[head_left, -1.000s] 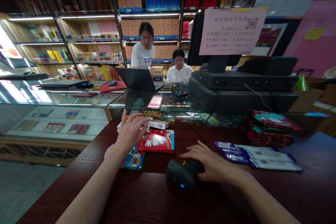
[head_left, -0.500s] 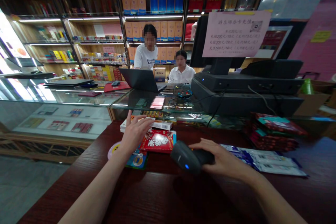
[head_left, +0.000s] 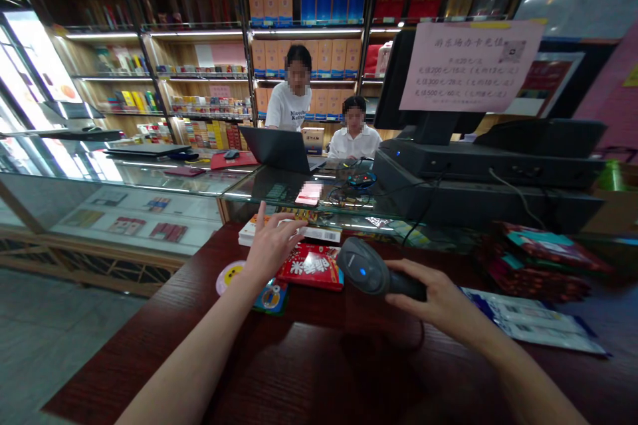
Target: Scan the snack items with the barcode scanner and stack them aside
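My right hand (head_left: 428,292) is wrapped round the handle of a dark barcode scanner (head_left: 363,267), whose blue light is lit. The scanner's head points left, beside a red snack packet (head_left: 313,267) with white characters. Over the far left corner of that packet reaches my left hand (head_left: 272,246), its fingers stretched out and one of them raised. Behind those fingers lies a white box with a barcode (head_left: 323,234). Partly under my left forearm are a round pink-and-yellow item (head_left: 230,273) and a blue-green packet (head_left: 273,299).
Blue-and-white long packets (head_left: 538,319) and a stack of red-brown bags (head_left: 538,259) lie at right. A monitor with a pink notice (head_left: 468,70) stands behind. Beyond the glass counter (head_left: 234,186), with its laptop (head_left: 276,149), are two people (head_left: 292,106).
The scanner has turned, its head raised slightly and more of its top and handle showing. My left hand stays by the red packet. The whole view has shifted a little.
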A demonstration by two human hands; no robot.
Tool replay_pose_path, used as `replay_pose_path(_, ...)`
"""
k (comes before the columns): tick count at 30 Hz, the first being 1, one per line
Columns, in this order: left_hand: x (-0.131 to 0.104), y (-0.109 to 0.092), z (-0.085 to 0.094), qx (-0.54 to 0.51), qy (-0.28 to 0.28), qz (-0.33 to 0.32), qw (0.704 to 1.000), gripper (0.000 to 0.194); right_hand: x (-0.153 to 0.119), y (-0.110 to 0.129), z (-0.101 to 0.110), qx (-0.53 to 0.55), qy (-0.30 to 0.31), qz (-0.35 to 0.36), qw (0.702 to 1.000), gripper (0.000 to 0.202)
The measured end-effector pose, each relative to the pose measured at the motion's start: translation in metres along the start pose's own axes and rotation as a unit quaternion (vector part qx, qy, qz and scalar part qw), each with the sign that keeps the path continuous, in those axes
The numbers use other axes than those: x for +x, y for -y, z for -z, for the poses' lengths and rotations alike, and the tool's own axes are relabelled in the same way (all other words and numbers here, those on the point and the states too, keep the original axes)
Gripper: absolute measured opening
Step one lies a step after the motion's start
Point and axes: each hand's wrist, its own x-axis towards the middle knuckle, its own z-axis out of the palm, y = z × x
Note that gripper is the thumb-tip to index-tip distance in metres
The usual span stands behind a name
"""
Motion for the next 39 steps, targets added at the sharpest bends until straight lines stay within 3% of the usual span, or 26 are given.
replay_pose_path(16, -0.002, 0.002, -0.003, -0.011, 0.009, 0.005, 1.000, 0.030, -0.008, 0.003, 0.019, 0.022, 0.002, -0.042, 0.999, 0.047)
replay_pose_path(21, -0.002, 0.002, -0.002, -0.009, 0.008, 0.004, 1.000, 0.029, -0.009, 0.006, 0.018, 0.040, 0.058, -0.030, 0.997, 0.056)
replay_pose_path(27, -0.001, 0.000, -0.002, -0.003, 0.009, 0.004, 1.000, 0.025, -0.005, 0.012, -0.002, 0.021, 0.193, -0.017, 0.981, 0.053)
replay_pose_path(33, -0.001, 0.000, -0.002, 0.027, 0.022, -0.005, 0.999, 0.031, -0.001, 0.005, -0.028, -0.033, 0.201, 0.000, 0.979, 0.055)
replay_pose_path(39, -0.001, 0.002, -0.001, 0.045, 0.045, -0.007, 0.998, 0.034, -0.002, 0.006, -0.035, -0.048, 0.197, 0.014, 0.979, 0.050)
